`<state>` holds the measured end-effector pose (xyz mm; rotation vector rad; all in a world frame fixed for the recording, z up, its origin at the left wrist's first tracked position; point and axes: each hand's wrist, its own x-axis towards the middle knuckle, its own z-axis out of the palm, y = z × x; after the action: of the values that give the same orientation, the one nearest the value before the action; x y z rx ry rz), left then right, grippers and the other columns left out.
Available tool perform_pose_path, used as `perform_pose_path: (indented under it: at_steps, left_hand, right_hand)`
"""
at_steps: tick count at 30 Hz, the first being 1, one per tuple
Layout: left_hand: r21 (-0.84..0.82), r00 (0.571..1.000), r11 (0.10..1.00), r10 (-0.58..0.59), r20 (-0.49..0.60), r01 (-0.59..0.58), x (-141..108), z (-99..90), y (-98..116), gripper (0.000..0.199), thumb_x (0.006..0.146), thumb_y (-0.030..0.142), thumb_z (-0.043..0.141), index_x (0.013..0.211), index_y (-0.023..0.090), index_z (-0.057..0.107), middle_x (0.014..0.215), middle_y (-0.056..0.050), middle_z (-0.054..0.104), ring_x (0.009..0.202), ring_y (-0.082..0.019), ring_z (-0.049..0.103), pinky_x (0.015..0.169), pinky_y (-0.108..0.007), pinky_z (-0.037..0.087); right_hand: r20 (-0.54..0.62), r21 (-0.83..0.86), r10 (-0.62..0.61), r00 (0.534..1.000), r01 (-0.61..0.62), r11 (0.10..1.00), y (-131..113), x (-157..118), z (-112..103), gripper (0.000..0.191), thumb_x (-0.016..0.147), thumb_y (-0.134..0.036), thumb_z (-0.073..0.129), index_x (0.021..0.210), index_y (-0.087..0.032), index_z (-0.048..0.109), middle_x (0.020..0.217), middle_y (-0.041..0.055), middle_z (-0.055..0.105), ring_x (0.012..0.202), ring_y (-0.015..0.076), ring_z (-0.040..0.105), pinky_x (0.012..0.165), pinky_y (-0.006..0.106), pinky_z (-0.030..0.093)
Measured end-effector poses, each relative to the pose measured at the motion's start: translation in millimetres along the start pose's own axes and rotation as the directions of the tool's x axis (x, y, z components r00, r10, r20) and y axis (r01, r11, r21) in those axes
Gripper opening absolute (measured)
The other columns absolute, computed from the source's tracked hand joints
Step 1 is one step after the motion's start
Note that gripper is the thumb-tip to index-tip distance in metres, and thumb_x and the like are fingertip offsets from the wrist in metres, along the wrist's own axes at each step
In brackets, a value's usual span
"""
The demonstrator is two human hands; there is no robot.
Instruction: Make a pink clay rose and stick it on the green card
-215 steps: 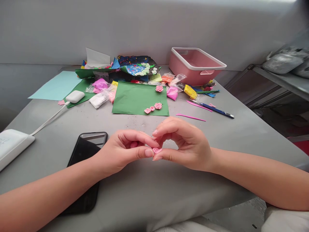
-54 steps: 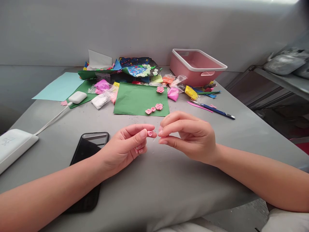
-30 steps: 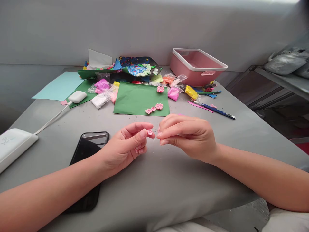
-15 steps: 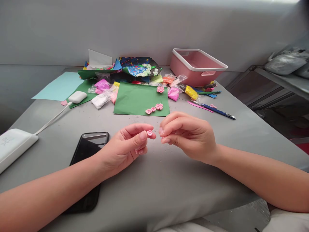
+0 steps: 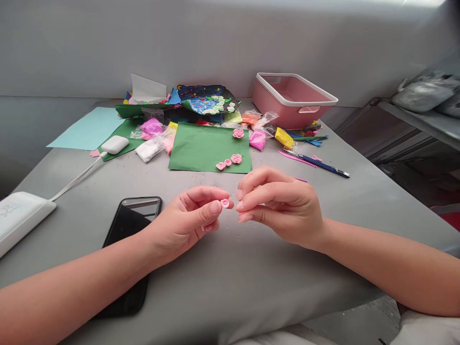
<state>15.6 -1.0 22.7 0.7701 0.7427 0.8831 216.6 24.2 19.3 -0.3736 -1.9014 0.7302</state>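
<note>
My left hand (image 5: 192, 213) pinches a small pink clay flower (image 5: 224, 203) between thumb and index finger, with its rolled centre facing up. The other fingers curl beneath, and a bit of pink shows by them. Close by on the right, my right hand (image 5: 282, 203) is closed in a loose pinch, fingertips just short of the flower. Anything between those fingertips is too small to make out. Beyond both hands lies a green sheet of paper (image 5: 201, 146). It carries a pink clay flower (image 5: 238, 133) at the upper right and several more along its lower right edge.
Bags of coloured clay (image 5: 151, 127) and a pile of paper crafts (image 5: 208, 103) lie behind the sheet. A pink basket (image 5: 283, 108) stands at the back right, near a blue-handled cutter (image 5: 323, 165). A phone (image 5: 125, 268) and a white power bank (image 5: 23, 218) are at left.
The clay flower has shifted slightly down and right in my left hand and tilts a little differently. My right index finger has lifted slightly away from the thumb.
</note>
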Motion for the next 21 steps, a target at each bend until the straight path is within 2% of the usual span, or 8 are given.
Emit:
perform_pose_path:
  at_steps: [4,9,14,21]
  left_hand:
    - [0.016,1.0,1.0,-0.007,0.014,0.007,-0.1,0.4,-0.1,0.013,0.07,0.031,0.089,0.077,0.024,0.081,0.065,0.004,0.062,0.056,-0.005,0.047,0.054,-0.017,0.04]
    - [0.04,0.999,0.999,0.01,0.043,-0.012,0.7,1.5,-0.2,0.01,0.071,0.03,0.088,0.079,0.027,0.081,0.067,0.004,0.064,0.061,-0.006,0.05,0.058,-0.018,0.041]
    - [0.074,0.998,0.997,0.013,0.055,-0.017,0.9,0.9,-1.7,0.01,0.07,0.031,0.088,0.077,0.028,0.082,0.064,0.004,0.065,0.061,-0.007,0.051,0.059,-0.02,0.04]
    - [0.089,0.998,0.996,0.003,0.059,-0.009,-0.6,-0.9,-2.3,0.01,0.069,0.032,0.089,0.076,0.028,0.082,0.064,0.004,0.066,0.06,-0.007,0.05,0.058,-0.019,0.04]
  right_hand:
    - [0.001,0.014,-0.017,1.0,0.017,1.0,-0.2,-0.3,2.1,0.012,0.082,-0.01,0.076,0.089,-0.019,0.073,0.081,0.0016,0.064,0.075,0.0115,0.063,0.065,0.026,0.058]
    - [-0.013,0.063,0.019,1.0,-0.018,0.998,0.6,-2.0,6.0,0.024,0.079,-0.014,0.08,0.1,-0.019,0.069,0.089,0.0036,0.071,0.08,0.0117,0.065,0.061,0.021,0.059]
    - [-0.01,0.016,-0.01,1.0,0.01,1.0,0.1,-2.6,7.0,0.016,0.081,-0.015,0.078,0.092,-0.018,0.067,0.083,0.0031,0.068,0.08,0.0128,0.067,0.069,0.025,0.062]
    - [-0.008,0.009,-0.017,1.0,0.017,1.0,0.0,-3.0,6.7,0.015,0.082,-0.014,0.077,0.091,-0.018,0.065,0.081,0.0033,0.066,0.08,0.0139,0.067,0.07,0.027,0.062]
